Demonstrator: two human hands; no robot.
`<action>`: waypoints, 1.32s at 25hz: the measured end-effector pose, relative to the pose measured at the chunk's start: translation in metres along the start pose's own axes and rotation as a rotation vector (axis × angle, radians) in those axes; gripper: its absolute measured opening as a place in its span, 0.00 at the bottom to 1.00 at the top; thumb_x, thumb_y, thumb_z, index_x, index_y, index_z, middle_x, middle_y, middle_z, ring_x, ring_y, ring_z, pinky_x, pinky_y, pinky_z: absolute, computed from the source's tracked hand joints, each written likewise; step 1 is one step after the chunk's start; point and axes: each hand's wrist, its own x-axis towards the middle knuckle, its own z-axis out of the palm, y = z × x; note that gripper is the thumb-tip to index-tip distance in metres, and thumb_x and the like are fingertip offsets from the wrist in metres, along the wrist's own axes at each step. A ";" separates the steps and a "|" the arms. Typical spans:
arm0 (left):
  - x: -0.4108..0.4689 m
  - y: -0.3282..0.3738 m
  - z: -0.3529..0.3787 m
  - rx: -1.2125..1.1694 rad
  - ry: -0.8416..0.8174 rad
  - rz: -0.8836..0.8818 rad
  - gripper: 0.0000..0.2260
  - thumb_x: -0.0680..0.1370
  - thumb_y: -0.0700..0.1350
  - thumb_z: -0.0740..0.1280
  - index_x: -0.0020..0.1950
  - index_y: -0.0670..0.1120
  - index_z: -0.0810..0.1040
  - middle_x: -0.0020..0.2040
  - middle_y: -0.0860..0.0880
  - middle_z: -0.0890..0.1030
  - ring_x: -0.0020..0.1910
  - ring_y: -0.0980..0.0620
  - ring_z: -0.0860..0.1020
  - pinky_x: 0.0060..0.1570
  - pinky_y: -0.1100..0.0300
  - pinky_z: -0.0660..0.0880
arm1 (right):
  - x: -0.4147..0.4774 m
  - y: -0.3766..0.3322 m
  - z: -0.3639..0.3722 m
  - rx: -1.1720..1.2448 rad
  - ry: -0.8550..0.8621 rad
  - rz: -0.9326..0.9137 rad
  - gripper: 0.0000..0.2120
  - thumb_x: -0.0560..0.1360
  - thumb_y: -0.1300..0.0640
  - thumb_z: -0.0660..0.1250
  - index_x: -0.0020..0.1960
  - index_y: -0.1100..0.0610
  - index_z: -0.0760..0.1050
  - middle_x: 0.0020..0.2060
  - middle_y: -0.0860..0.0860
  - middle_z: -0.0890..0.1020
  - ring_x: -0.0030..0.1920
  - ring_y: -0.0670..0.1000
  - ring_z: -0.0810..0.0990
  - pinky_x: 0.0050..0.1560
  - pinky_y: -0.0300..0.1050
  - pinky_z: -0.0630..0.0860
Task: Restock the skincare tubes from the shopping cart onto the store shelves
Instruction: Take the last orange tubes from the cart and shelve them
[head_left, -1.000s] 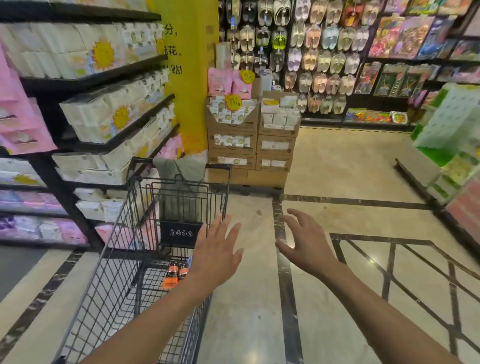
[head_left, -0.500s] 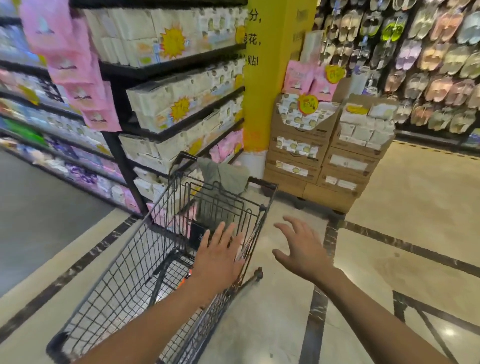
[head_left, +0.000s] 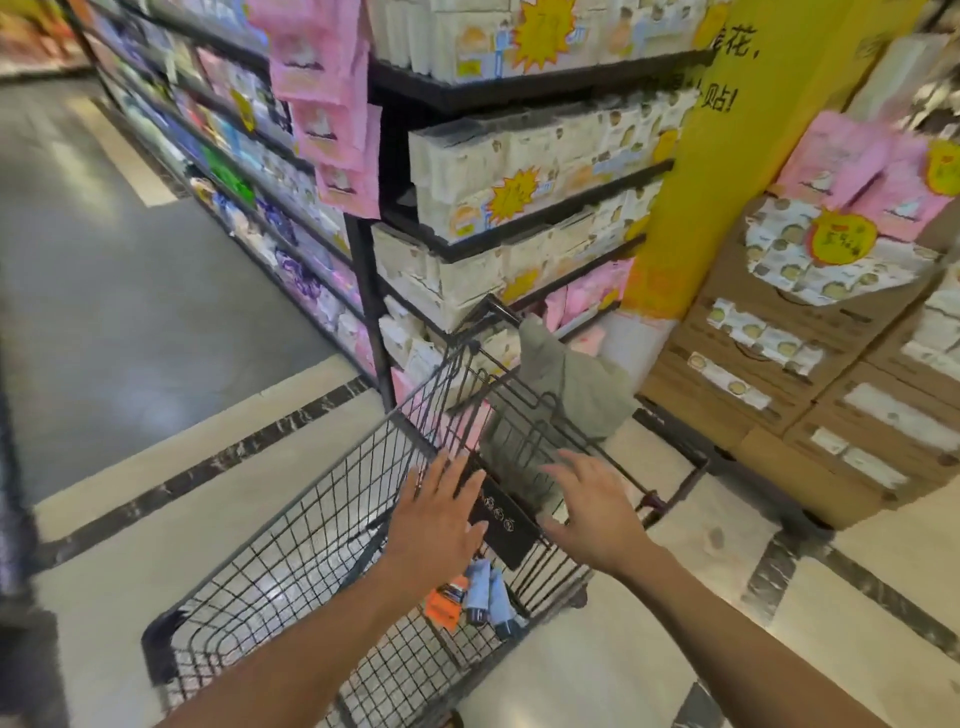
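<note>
**both hands spread above the cart, tubes lying in the basket**

we take the black wire shopping cart (head_left: 291, 566) as our landmark. our left hand (head_left: 441, 519) is above its basket, palm down, fingers spread and holding nothing. our right hand (head_left: 597, 509) is also above the cart, on the far side of the black plastic child-seat flap (head_left: 501, 514) from the left one; its fingers are splayed and it grips nothing. we cannot tell whether either hand touches the wire or the flap. both forearms reach in from the bottom edge of the view.

the skincare tubes (head_left: 480, 597) lie on the cart's wire floor, below the flap and just under our left wrist: an orange tube (head_left: 444, 605) beside several pale blue ones with dark caps. they lie flat, bunched together against the seat end of the basket.

a grey-green cloth bag (head_left: 566, 395) hangs over the cart's handle end, beyond our hands. past the cart stands a black metal shelving unit (head_left: 519, 93) stocked with white tissue packs carrying yellow starburst price tags. pink packets (head_left: 332, 114) hang down its corner. to the right of the cart, a yellow pillar (head_left: 737, 171) rises beside stacked brown cardboard boxes (head_left: 789, 415). the view is motion-blurred, so the print on the tubes is unreadable.
</note>
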 end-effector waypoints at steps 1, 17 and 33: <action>0.007 -0.008 0.004 -0.010 0.000 -0.018 0.31 0.83 0.62 0.54 0.84 0.53 0.51 0.85 0.47 0.46 0.84 0.43 0.44 0.79 0.40 0.43 | 0.016 -0.001 0.006 0.004 -0.022 -0.014 0.34 0.74 0.37 0.62 0.77 0.45 0.64 0.78 0.51 0.63 0.77 0.55 0.61 0.76 0.56 0.61; 0.018 -0.063 0.171 -0.275 -0.371 -0.504 0.30 0.83 0.61 0.57 0.83 0.53 0.57 0.84 0.46 0.57 0.83 0.42 0.55 0.78 0.40 0.55 | 0.153 0.003 0.216 0.275 -0.758 -0.060 0.32 0.76 0.51 0.71 0.76 0.58 0.66 0.72 0.56 0.67 0.73 0.57 0.68 0.72 0.47 0.66; 0.110 -0.092 0.374 -0.388 -0.606 -0.536 0.26 0.80 0.59 0.66 0.75 0.52 0.67 0.72 0.48 0.72 0.71 0.45 0.70 0.68 0.45 0.69 | 0.141 0.031 0.373 0.254 -0.958 0.065 0.28 0.77 0.55 0.70 0.75 0.58 0.66 0.71 0.55 0.68 0.72 0.55 0.68 0.70 0.45 0.66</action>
